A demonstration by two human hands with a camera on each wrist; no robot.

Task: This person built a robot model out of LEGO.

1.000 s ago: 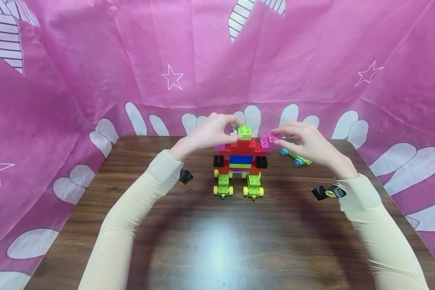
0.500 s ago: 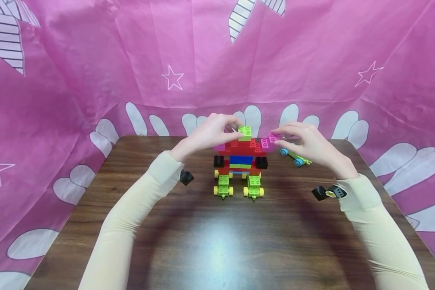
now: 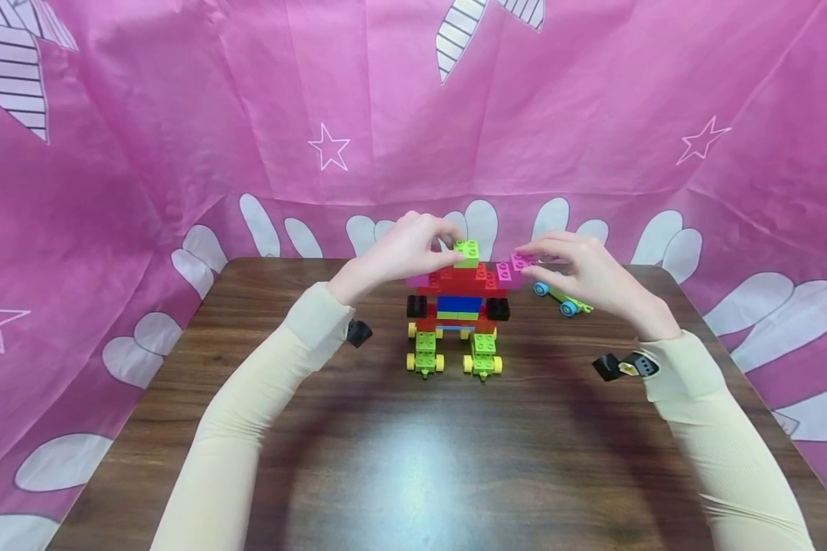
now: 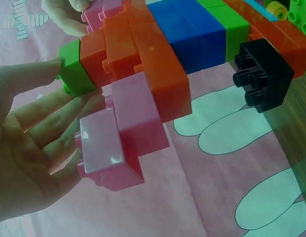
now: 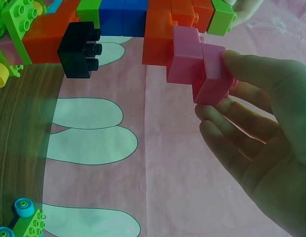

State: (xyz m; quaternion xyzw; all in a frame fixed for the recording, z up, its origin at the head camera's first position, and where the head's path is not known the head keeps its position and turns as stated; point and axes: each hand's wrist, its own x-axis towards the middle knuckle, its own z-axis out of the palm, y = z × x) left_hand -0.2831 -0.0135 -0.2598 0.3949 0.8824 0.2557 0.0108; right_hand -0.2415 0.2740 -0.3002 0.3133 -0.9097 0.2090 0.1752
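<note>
You see a dark brown wooden counter [image 3: 400, 459]. On it stands a block robot [image 3: 458, 310] on yellow wheels. A little green car [image 3: 562, 299] with blue wheels lies near it, toward the back right.

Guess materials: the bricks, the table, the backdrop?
Bricks: probably moulded hard plastic, smooth with a slight gloss; one pink brick shows a light glint. Table: wood-grain top, likely laminate, since it reflects a soft glare. Backdrop: thin printed sheet, creased and folded; plastic or fabric, can't tell.
</note>
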